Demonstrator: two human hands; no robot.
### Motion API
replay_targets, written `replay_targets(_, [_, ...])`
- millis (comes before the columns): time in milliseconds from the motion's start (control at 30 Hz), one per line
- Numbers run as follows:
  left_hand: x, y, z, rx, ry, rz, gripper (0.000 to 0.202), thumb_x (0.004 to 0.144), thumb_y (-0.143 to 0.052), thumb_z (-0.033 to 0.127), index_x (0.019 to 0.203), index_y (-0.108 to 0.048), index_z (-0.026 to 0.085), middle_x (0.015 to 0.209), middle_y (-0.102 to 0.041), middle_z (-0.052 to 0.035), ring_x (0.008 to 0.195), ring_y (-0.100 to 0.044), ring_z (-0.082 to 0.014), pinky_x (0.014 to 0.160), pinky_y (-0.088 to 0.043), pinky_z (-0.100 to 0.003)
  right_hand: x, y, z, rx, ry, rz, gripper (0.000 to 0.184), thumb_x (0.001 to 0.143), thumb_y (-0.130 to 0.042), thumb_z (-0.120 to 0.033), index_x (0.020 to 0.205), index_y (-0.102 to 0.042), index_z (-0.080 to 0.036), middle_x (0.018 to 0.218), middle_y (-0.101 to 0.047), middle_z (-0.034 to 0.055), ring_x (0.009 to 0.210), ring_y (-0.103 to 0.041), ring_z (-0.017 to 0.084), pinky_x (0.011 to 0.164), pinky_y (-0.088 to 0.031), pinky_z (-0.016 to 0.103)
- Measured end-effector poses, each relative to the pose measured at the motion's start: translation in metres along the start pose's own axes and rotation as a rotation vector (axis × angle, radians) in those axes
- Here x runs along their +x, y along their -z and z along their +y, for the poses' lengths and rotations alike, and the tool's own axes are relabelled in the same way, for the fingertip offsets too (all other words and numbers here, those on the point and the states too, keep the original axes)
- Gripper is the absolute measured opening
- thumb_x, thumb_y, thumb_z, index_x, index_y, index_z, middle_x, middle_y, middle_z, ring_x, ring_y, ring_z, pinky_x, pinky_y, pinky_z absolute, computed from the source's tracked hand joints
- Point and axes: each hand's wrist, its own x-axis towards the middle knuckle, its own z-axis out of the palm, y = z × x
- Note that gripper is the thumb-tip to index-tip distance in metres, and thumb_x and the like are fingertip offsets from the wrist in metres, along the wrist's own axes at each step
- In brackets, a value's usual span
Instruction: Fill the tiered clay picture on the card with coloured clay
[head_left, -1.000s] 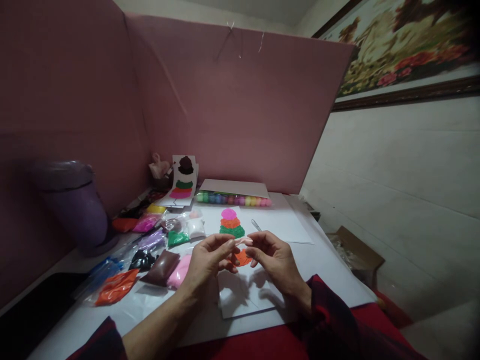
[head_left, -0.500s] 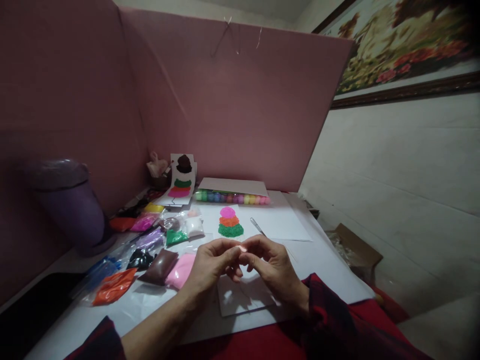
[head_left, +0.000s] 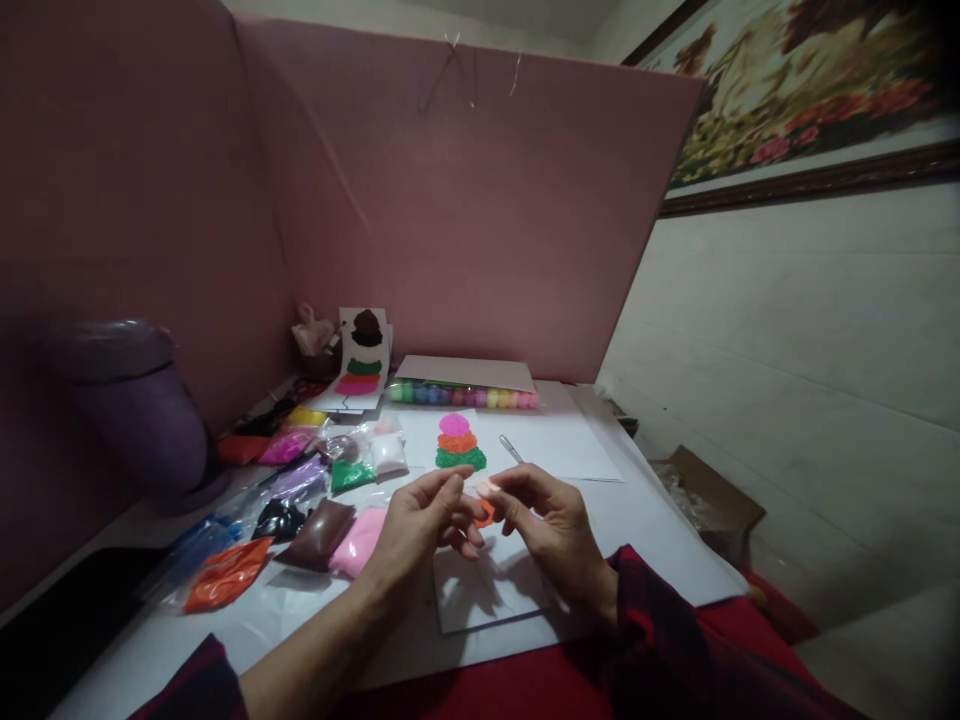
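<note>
Seen from the wearer's head, two bare hands meet above a white table (head_left: 652, 540), raised over its near half, forearms coming in from the lower corners in dark plaid sleeves (head_left: 649, 640). The right hand (head_left: 555, 515) angles inward, knuckles up, thumb and forefinger pinching a small pale pink piece (head_left: 488, 487) at the midpoint between both hands. The left hand (head_left: 431, 510) faces it, palm turned inward, its fingers loosely curled and parted, forefinger reaching out just beside the piece. Below the hands lies a white card (head_left: 469, 595) with an orange patch (head_left: 486, 512) partly hidden by fingers; beyond stands out a magenta, orange and green stacked shape (head_left: 457, 442), with a slim metal tool (head_left: 511, 447) to its right. Open white surface spreads from the right hand to the table's slanting right edge, while colourful packets (head_left: 319, 535) crowd the left side, a pink one (head_left: 360, 542) right beside the left wrist. The white covering's near edge runs under the forearms, red cloth (head_left: 465, 685) in front, and a pink panel (head_left: 465, 220) closes off the far side
</note>
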Motion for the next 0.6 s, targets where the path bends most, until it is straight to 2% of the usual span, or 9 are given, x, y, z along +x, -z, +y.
replay_targets(100, [-0.0001,-0.0017,0.003,-0.042,0.049,-0.017,0.043,0.078,-0.062,0.044,0.099,-0.059,0.007,0.067,-0.064,-0.0074,0.049,-0.057,-0.0141,0.044,-0.046,-0.024,0.0005,0.0003,0.0,-0.059,0.06,0.068,0.006,0.083,-0.061,-0.025,0.086,-0.062,-0.019,0.074,-0.061,0.0009,0.062,-0.058,0.012,0.051,-0.049,0.024])
replay_targets(200, [-0.0014,-0.0035,0.0052,-0.09,0.074,-0.108,0.045,0.081,-0.056,0.048,0.098,-0.061,0.006,0.067,-0.061,-0.0064,0.049,-0.054,-0.0129,0.044,-0.045,-0.024,-0.0001,0.0006,-0.0017,-0.184,0.135,0.007,0.005,0.084,-0.059,-0.023,0.085,-0.064,-0.019,0.08,-0.062,0.0029,0.069,-0.058,0.015,0.058,-0.049,0.027])
replay_targets(267, [-0.0024,-0.0037,0.0059,-0.136,0.1,-0.133,0.046,0.084,-0.051,0.048,0.101,-0.061,0.006,0.068,-0.06,-0.0057,0.05,-0.054,-0.0119,0.045,-0.044,-0.023,-0.0008,0.001,-0.0033,-0.219,0.129,-0.016,0.007,0.085,-0.058,-0.023,0.085,-0.064,-0.019,0.08,-0.062,0.0033,0.069,-0.057,0.015,0.059,-0.049,0.028])
replay_targets(367, [-0.0034,-0.0022,0.0065,-0.207,0.163,-0.09,0.049,0.087,-0.043,0.05,0.103,-0.059,0.006,0.066,-0.06,-0.0053,0.048,-0.053,-0.0103,0.046,-0.043,-0.021,-0.0015,0.0018,-0.005,-0.199,0.101,0.074,0.006,0.085,-0.058,-0.024,0.087,-0.062,-0.02,0.077,-0.06,0.0024,0.066,-0.057,0.015,0.059,-0.048,0.028])
replay_targets(433, [-0.0035,-0.0011,0.0067,-0.232,0.2,-0.111,0.052,0.088,-0.039,0.052,0.104,-0.059,0.007,0.064,-0.06,-0.0048,0.045,-0.052,-0.01,0.044,-0.041,-0.02,-0.0015,0.0022,-0.0053,-0.214,0.143,0.109,0.008,0.085,-0.058,-0.023,0.092,-0.062,-0.021,0.077,-0.06,0.0024,0.066,-0.056,0.015,0.061,-0.048,0.03])
replay_targets(533, [-0.0028,0.0,0.0064,-0.247,0.231,-0.22,0.054,0.089,-0.035,0.054,0.106,-0.059,0.009,0.062,-0.059,-0.004,0.043,-0.051,-0.0106,0.042,-0.04,-0.02,-0.0015,0.003,-0.0056,-0.27,0.209,0.033,0.013,0.085,-0.057,-0.02,0.096,-0.064,-0.022,0.079,-0.061,0.0035,0.068,-0.056,0.017,0.064,-0.047,0.032])
replay_targets(600, [-0.0021,0.0007,0.0061,-0.261,0.234,-0.215,0.054,0.088,-0.035,0.054,0.103,-0.061,0.009,0.061,-0.059,-0.0039,0.043,-0.052,-0.0105,0.042,-0.04,-0.02,-0.0016,0.0042,-0.0057,-0.28,0.209,0.035,0.014,0.086,-0.056,-0.02,0.096,-0.064,-0.022,0.078,-0.061,0.0034,0.068,-0.056,0.017,0.064,-0.047,0.031])
